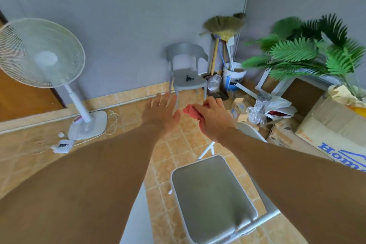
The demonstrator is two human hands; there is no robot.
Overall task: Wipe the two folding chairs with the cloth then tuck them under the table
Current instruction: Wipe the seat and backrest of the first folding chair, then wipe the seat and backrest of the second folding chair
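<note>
1. The grey folding chair with a padded seat and pale metal frame fills the lower centre of the frame, standing on the tan tiled floor. The seat's long axis runs from mid-frame down toward the lower right. No desk shows for certain.
2. A pale rounded part, probably of the second folding chair, peeks out behind the right forearm at centre right. Most of it is hidden.
3. The left hand hovers at mid-frame, fingers straight, spread and released, holding nothing.
4. The right hand is just to its right, fingers clenched round the cloth.
5. The small pinkish-red cloth is bunched and pokes out toward the left thumb. Whether they touch I cannot tell.
6. Both hands are above the seat in the frame. The right hand, carrying the cloth, looks nearer to it, so wiping likely means drawing that hand back and down onto the seat.
</note>
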